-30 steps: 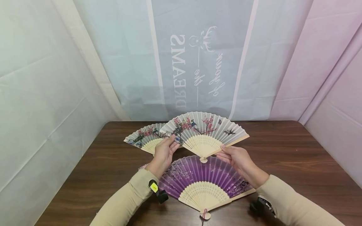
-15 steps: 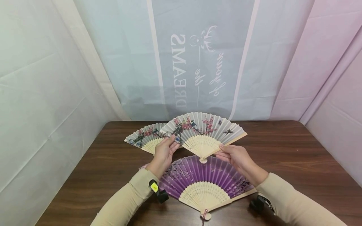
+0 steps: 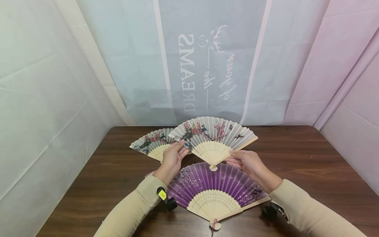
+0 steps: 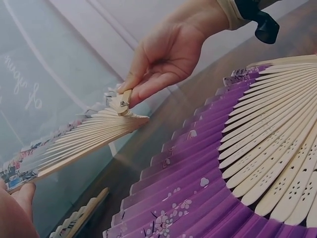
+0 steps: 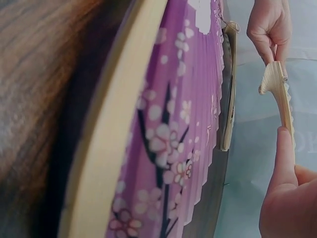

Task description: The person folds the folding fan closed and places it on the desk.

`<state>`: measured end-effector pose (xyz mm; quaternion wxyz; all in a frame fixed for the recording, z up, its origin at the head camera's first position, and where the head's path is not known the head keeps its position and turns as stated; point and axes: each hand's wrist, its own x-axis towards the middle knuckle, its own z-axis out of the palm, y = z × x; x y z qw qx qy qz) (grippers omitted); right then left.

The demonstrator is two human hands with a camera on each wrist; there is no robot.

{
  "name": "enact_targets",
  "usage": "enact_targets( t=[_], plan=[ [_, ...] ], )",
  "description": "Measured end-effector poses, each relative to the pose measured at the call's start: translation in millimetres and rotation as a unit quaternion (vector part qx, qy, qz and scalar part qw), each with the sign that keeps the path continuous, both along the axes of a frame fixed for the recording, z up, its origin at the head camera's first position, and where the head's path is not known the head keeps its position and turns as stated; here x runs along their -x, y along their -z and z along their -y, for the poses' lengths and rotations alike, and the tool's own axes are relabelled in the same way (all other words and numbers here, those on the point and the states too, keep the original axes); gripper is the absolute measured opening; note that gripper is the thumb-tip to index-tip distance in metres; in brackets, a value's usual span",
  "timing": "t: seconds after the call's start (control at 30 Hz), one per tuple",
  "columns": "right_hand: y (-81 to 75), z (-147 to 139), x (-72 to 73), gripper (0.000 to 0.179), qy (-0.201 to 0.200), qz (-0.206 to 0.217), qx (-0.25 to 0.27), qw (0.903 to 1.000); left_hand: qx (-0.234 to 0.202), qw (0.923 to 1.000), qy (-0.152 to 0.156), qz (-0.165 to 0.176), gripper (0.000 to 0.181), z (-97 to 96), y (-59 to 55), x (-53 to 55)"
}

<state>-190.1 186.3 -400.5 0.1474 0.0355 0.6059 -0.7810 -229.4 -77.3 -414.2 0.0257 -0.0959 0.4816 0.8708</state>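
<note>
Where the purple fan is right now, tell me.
In the head view, the purple fan lies spread on the brown table at lower centre, nearer the camera than the white floral fan that the left hand and right hand hold.

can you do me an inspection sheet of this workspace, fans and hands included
Surface: brown wood-grain table.
Job's things: white floral fan held open above the table; purple fan lying open in front; grey floral fan lying open behind, partly hidden.
Clutter: nothing seen.
Grippers: left hand pinches the white floral fan's left edge; right hand pinches its right edge.
Cables: nothing seen.
Surroundings: pale creased sheets, the back one lettered DREAMS.
</note>
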Motion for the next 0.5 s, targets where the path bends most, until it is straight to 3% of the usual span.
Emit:
enact_targets(
  t=[0.5],
  plan=[
    [-0.6,1.2,-2.5,0.036,-0.002,-0.004,-0.025,0.9997,0.001,0.9999,0.012,0.0,0.067,-2.1,-1.9,0.4]
  ],
)
